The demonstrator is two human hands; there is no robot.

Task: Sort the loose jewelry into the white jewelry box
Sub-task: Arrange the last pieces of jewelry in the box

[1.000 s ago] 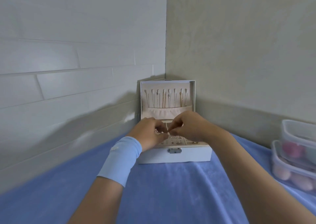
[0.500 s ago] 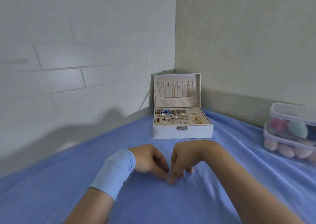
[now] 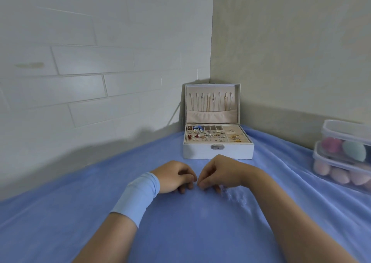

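Blue cloth (image 3: 180,232) before the open white jewelry box (image 3: 200,154): left hand (image 3: 172,176) and right hand (image 3: 220,172) curl fingertips together, perhaps pinching something tiny and slippery, though I cannot tell.

A white wall (image 3: 90,61) fills the left half of the frame, with long rectangular tiles laid like bricks. It meets a plain beige wall (image 3: 291,51) in a vertical corner (image 3: 211,41), a little right of the upper centre. A darker band (image 3: 281,126) runs along the bottom of the beige wall. A small brownish stain (image 3: 30,64) sits on the tiles near the left edge. Soft light makes a pale glare (image 3: 84,86) on the tiles, and a grey shadow (image 3: 90,156) lies low on them. A wrinkled blue cloth (image 3: 190,232) covers the whole lower part.
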